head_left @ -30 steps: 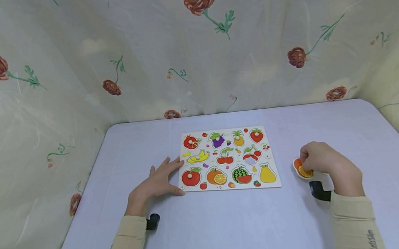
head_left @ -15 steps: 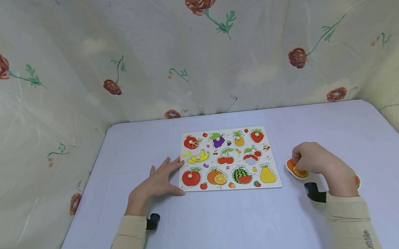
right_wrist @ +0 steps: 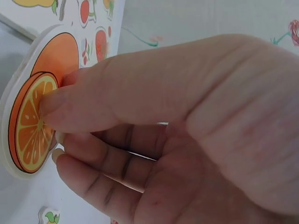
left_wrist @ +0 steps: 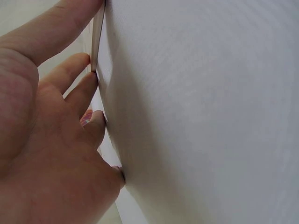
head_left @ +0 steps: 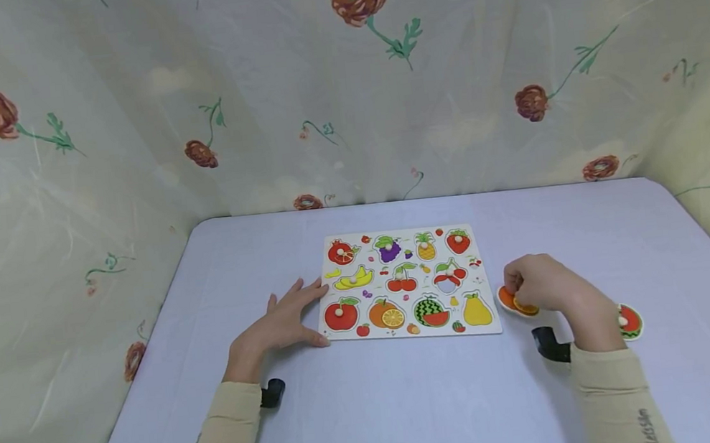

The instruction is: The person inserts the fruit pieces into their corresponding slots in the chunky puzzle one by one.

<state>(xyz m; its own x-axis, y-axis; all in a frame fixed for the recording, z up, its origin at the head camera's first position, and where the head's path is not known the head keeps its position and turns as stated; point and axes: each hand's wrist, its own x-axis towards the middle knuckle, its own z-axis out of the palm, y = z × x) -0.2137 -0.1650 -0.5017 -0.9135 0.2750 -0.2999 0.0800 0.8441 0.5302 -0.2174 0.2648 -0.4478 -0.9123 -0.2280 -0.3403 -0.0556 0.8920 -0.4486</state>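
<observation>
A white fruit puzzle board (head_left: 493, 327) lies flat on the table, with peg-topped fruit pieces in several of its shapes. At its left edge rests my left hand (head_left: 280, 325), fingers spread; in the left wrist view the thumb and fingertips (left_wrist: 86, 86) touch the board's side. My right hand (head_left: 550, 286) pinches an orange puzzle piece (right_wrist: 29, 123) between thumb and fingers, just right of the board. The thumb covers part of the printed orange slice, and any peg there is hidden. The other fingers of that hand are loosely bent beneath.
A watermelon piece (head_left: 631, 320) lies on the table (head_left: 381, 406) behind the right wrist, partly covered by it. Low in the right wrist view shows another small piece (right_wrist: 49, 216) with a green leaf. A flowered curtain (head_left: 449, 132) surrounds the table's back and sides.
My right hand has moved left toward the board, carrying the orange piece. The watermelon piece has come into sight behind the right wrist. The left hand and the board stay in place.
</observation>
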